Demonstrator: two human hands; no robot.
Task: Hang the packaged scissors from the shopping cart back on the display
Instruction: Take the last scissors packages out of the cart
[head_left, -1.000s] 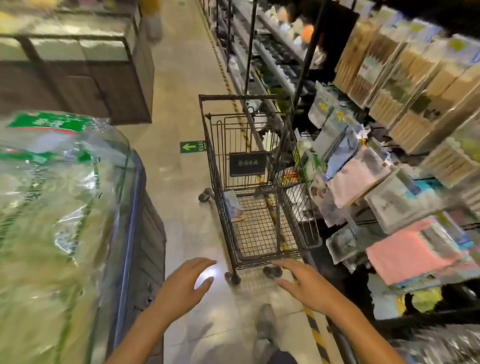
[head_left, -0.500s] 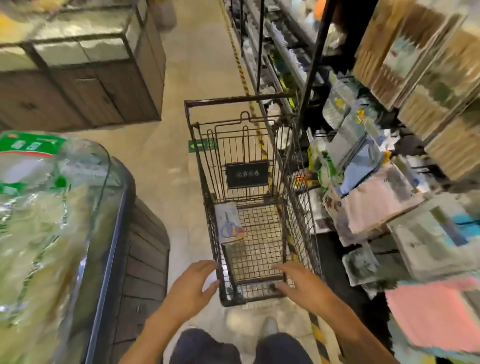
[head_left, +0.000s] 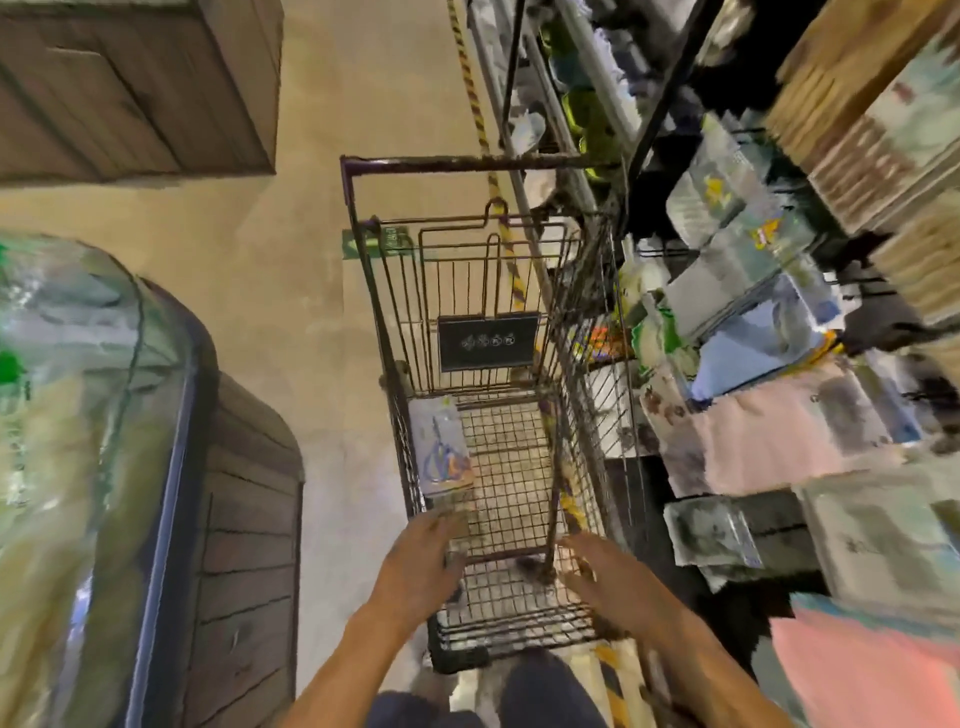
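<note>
Dark brown wire shopping cart, centre; pale blue scissors package with blue-orange print inside. Yellow-black striped floor tape, upper centre. Beige floor. Pink packaged cloths, right.

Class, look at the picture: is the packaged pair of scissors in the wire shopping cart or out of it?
In: the flat scissors package lies inside the dark wire shopping cart, against its left wall.
</note>
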